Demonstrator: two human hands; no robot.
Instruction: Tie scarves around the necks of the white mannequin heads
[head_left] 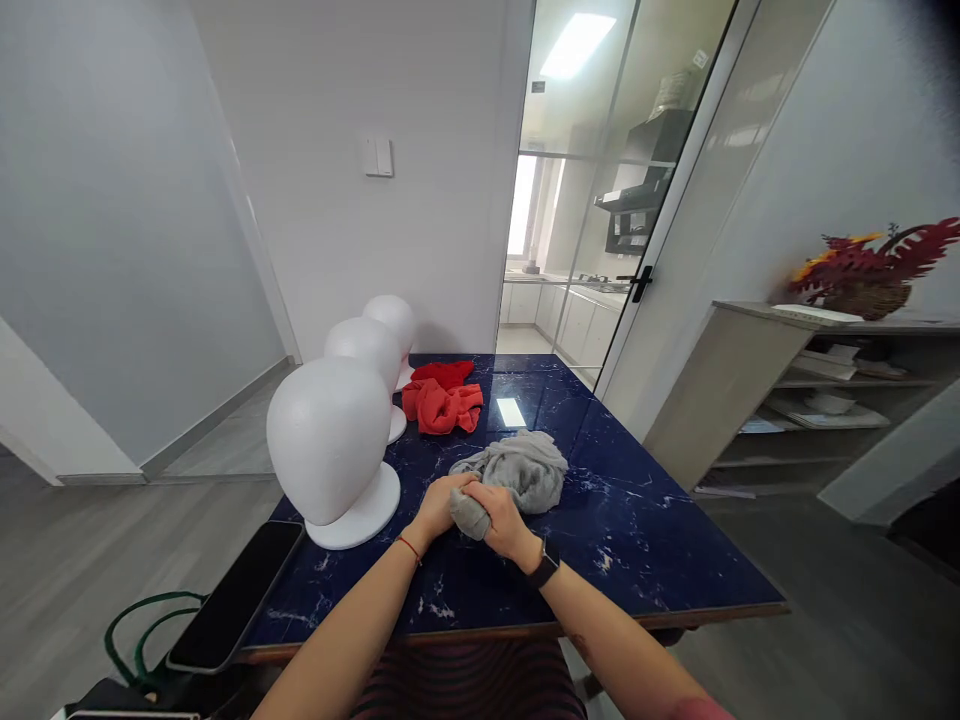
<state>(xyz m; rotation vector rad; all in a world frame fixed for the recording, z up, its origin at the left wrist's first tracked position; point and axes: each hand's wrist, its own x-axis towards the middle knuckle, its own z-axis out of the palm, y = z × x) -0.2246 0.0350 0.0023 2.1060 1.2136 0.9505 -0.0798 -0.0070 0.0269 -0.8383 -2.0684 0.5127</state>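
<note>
A grey cloth [529, 468] lies bunched on the dark blue marbled table [600, 560], its near end gathered up between my hands. My left hand [437, 508] is closed around the left side of that gathered end. From the right, my right hand [504, 515] grips the same end, and a rounded grey bulge pokes out below the fingers. Both hands touch or nearly touch each other close to the table top. Just to the left stands the nearest white foam mannequin head [330, 440] on its round base.
Two more white heads [365, 350] stand in a row behind the first. Red cloths [442, 403] lie crumpled beside them. A black phone [236, 598] rests at the table's left front corner, near a green cord [150, 615]. A shelf [810, 390] stands to the right.
</note>
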